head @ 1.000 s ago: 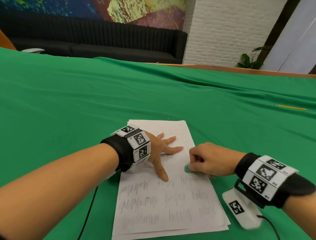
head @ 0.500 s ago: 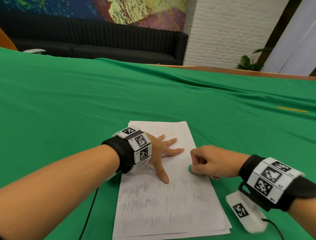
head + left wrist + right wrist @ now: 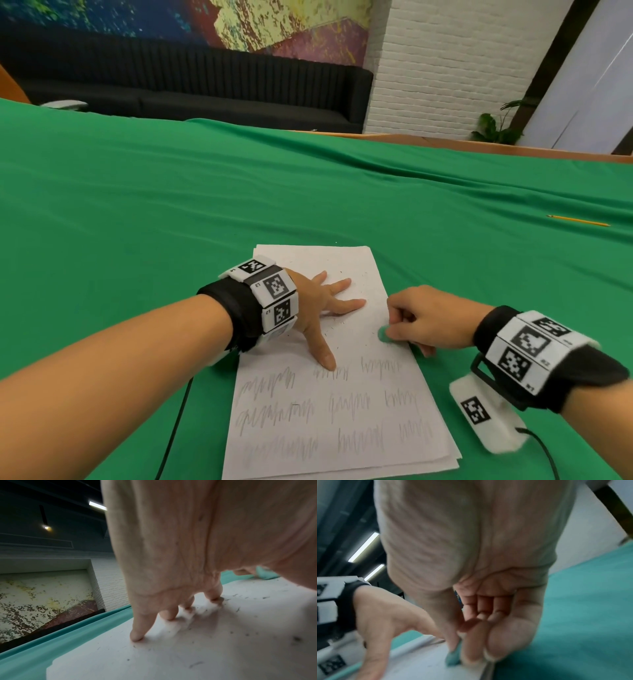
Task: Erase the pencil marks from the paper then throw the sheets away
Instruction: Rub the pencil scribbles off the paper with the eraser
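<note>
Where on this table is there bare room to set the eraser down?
Bare green cloth lies left of the paper stack, and between the stack's far edge and the pencil. Crowded: the sheet's middle, where left hand and right hand meet.

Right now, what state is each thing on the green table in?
top sheet: flat on the stack, upper part erased, scribble rows left lower down
eraser: pinched, tip on the top sheet
left hand: fingers spread, pressing the top sheet
right hand: pinching the eraser
pencil: lying loose, far right
</note>
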